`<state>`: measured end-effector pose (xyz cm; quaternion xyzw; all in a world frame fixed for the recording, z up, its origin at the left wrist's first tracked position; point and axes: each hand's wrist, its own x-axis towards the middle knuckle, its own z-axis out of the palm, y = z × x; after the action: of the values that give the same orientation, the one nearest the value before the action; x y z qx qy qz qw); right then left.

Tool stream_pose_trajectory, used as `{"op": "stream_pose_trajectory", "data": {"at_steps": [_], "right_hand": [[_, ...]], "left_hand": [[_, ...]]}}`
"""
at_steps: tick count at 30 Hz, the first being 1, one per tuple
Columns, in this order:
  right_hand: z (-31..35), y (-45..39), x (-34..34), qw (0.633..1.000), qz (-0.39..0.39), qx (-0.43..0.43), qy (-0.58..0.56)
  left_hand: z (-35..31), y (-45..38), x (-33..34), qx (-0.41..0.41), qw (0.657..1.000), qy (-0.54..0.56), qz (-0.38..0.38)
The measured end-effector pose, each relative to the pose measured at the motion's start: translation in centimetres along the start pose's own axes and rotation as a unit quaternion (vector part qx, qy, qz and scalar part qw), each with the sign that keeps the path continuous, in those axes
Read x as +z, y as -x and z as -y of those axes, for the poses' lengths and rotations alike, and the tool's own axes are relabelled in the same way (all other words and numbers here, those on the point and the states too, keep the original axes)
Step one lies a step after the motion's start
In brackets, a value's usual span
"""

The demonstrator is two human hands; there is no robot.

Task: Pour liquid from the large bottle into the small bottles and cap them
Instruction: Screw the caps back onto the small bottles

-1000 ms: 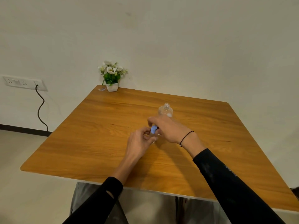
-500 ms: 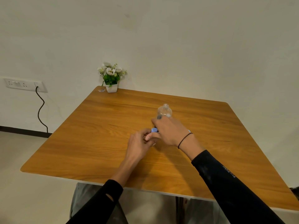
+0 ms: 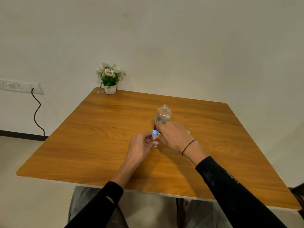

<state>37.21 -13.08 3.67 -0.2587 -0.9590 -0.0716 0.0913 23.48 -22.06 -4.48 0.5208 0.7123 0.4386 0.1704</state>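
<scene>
Sitting at a square wooden table (image 3: 102, 145) with both black-sleeved forearms reaching over it. Pinching a small bottle with a light-blue cap (image 3: 155, 133) between thumb and fingertips of the left hand (image 3: 141, 145), upright near the middle of the tabletop (the bottle's body mostly hidden behind the fingers, only a pale sliver showing at the base). Curling the right hand (image 3: 174, 137), banded at the wrist by a thin black cord (image 3: 189, 146), just beside it, palm down, fingers bent toward the lower part of the large clear plastic bottle (image 3: 163, 116); impossible to tell whether gripping anything. Standing uncapped and upright directly behind the right hand, that large bottle. Peeking out past the right hand's far edge, another bit of light blue (image 3: 188, 132). Resting at the far left corner, a small white pot of white flowers (image 3: 109, 79).
</scene>
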Motion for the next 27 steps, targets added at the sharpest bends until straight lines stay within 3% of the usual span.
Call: {"op": "stream_pose_trajectory", "data": {"at_steps": [3,6,8,10,14,16,21,27], "right_hand": [[-0.9,2.7,-0.2,0.987,-0.07,0.076,-0.126],[-2.8,6.0,0.3,0.923,-0.226,0.174,-0.257],[-4.6,7.8,1.2,0.874,-0.283,0.22,-0.329],[-6.1,9.1,2.5,0.853,-0.266,0.249,-0.373],[-7.0,9.5,5.0,0.866,-0.117,0.277,-0.399],[-6.8,9.1,5.9,0.873,-0.08,0.271,-0.397],[-7.6,8.7,7.0,0.879,-0.085,0.245,-0.4],[-13.0,11.3,6.8,0.877,-0.126,0.311,-0.343]], "left_hand": [[-0.3,0.2,0.5,0.01,1.0,0.011,0.021],[-0.8,0.2,1.5,0.013,0.999,0.019,0.028],[-1.3,0.0,2.0,0.016,0.999,0.006,0.04],[-2.0,-0.2,2.4,0.022,0.998,-0.016,0.049],[-2.7,-0.6,3.5,0.028,0.998,-0.028,0.058],[-2.8,-0.9,4.1,0.023,0.998,-0.017,0.064],[-3.0,-2.1,5.7,0.017,0.998,0.011,0.066],[-4.9,-5.4,10.0,0.039,0.996,0.002,0.083]]}}
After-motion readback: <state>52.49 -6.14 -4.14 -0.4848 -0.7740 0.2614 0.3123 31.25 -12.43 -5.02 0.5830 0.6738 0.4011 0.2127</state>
